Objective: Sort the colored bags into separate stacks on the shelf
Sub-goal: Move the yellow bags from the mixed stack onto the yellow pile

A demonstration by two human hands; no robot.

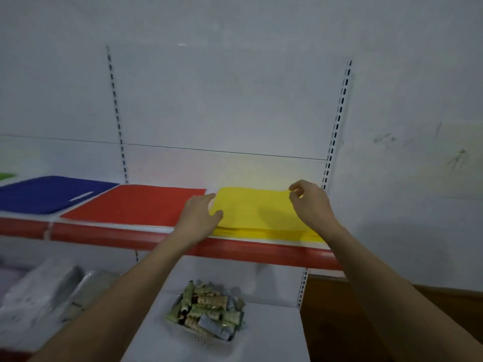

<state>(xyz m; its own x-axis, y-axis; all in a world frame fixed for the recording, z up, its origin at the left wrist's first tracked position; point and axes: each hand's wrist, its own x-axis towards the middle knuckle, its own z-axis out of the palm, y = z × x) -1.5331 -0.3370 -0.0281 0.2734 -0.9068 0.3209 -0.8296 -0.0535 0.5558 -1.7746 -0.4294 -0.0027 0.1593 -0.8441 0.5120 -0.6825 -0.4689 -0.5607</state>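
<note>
While both hands work at the yellow stack (257, 214), the step looks like squaring up the top yellow bag rather than fetching a new one. Left hand (202, 212) lies flat, fingers straight, on the stack's near-left corner, thumb on the yellow. Right hand (309, 203) at the far-right corner, fingers curled; thumb and forefinger seem to pinch the bag's back edge, though blur makes the contact uncertain. Stack sits between the hands on the shelf (261, 250), front edge close to the red lip. Just left of the left hand: red stack (136, 205), apart from the yellow by a thin gap. Farther left: blue stack (49, 194), then a sliver of green (6, 175) at frame edge. Below the arms, lower shelf, a heap of small rolled packets (209, 310). Sorting appears well along. Next move probably: release the corner, smooth flat, check edges align.
</note>
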